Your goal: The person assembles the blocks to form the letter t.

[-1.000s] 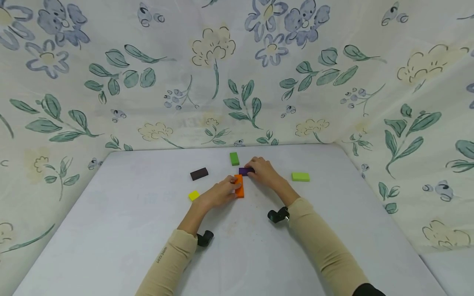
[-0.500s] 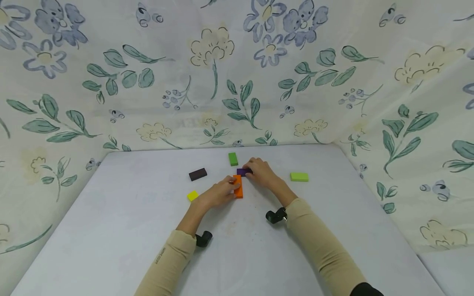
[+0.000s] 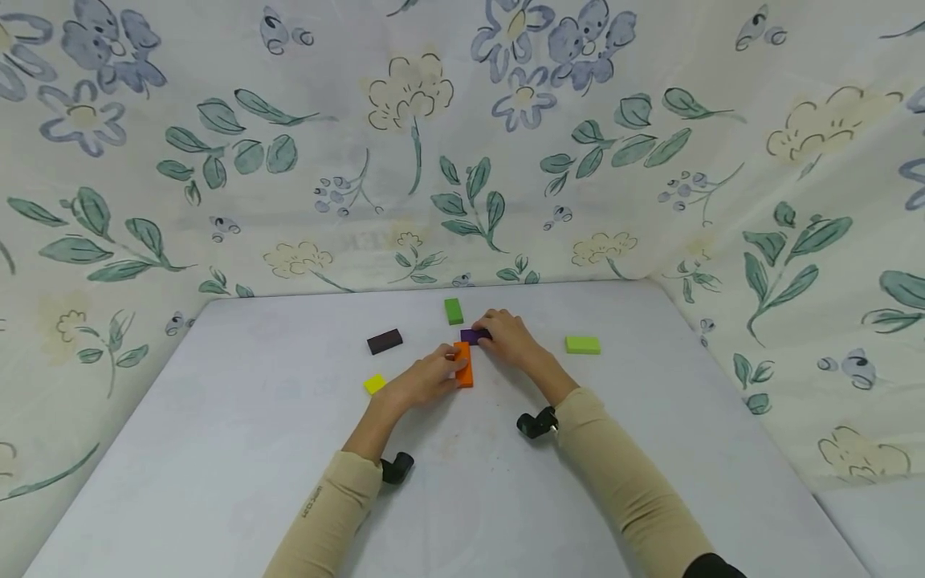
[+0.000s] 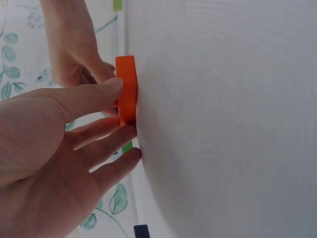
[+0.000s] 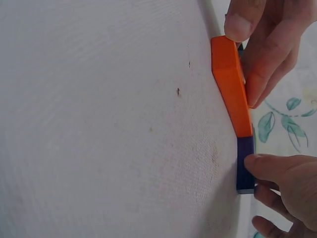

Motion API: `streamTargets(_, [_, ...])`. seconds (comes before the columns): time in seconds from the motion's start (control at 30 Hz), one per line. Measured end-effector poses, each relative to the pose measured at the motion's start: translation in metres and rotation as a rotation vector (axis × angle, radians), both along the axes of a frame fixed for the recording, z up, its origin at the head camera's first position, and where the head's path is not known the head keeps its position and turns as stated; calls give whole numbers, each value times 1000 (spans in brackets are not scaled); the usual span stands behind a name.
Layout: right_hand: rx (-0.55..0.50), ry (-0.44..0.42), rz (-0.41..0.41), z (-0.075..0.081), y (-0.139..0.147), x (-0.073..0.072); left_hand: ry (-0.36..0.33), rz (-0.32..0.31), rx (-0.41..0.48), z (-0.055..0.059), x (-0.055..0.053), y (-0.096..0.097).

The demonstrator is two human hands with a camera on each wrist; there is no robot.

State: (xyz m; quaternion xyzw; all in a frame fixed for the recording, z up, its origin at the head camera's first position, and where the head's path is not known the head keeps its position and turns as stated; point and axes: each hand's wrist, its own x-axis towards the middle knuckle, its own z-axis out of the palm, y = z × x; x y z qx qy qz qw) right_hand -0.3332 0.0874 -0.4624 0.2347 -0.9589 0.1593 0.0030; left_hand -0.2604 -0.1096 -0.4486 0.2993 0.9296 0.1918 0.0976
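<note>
An orange block (image 3: 465,371) lies lengthwise on the white table, pinched between the thumb and fingers of my left hand (image 3: 426,377). At its far end a purple block (image 3: 471,336) lies crosswise, and the two blocks touch in the right wrist view. My right hand (image 3: 509,337) pinches the purple block, which looks dark blue in the right wrist view (image 5: 244,171). The left wrist view has the orange block (image 4: 127,89) under my left thumb, with my right hand behind it. A green block (image 3: 453,311) lies just beyond the purple one.
Left of my hands lie a dark brown block (image 3: 385,341) and a yellow block (image 3: 374,384), partly hidden by my left hand. A light green block (image 3: 582,345) sits to the right. Floral cloth (image 3: 405,201) hangs behind the white table (image 3: 217,449).
The whole head view has shifted slightly left. Both hands keep their holds on the orange and purple blocks, with hardly any movement.
</note>
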Motion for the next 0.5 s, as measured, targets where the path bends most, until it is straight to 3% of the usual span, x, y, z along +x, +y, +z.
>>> streamTargets(0.5, [-13, 16, 6, -1, 0, 4, 11, -10, 17, -1, -1, -1])
